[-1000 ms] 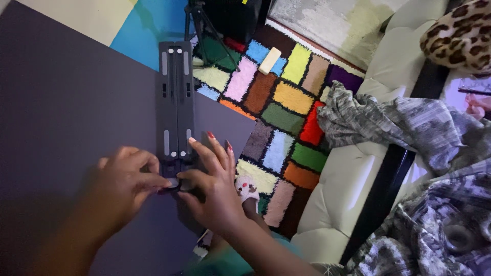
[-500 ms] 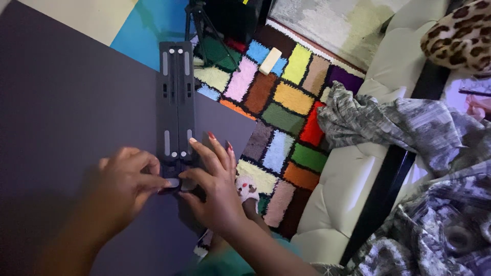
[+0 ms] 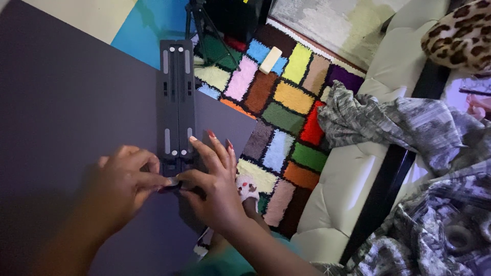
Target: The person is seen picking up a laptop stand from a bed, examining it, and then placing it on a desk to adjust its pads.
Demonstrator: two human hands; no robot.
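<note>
Both hands pinching the near end of a folded black stand (image 3: 177, 102) on a dark grey worktop (image 3: 71, 112).

Left hand (image 3: 120, 191) and right hand (image 3: 215, 191) meeting at the stand's near end, fingers (image 3: 204, 153) curled shut around its small end piece, thumbs and forefingers almost touching each other. Long axis running straight away from the hands, near to far, far end overhanging the worktop's far edge above a patchwork rug (image 3: 286, 102). Both hands equally near, left from the left side, right from the right. End piece itself mostly hidden under the fingertips; exact grip hard to make out in the dim, blurred light. To the right, well apart, a cream sofa (image 3: 353, 174) with a crumpled grey blanket (image 3: 409, 128).
</note>
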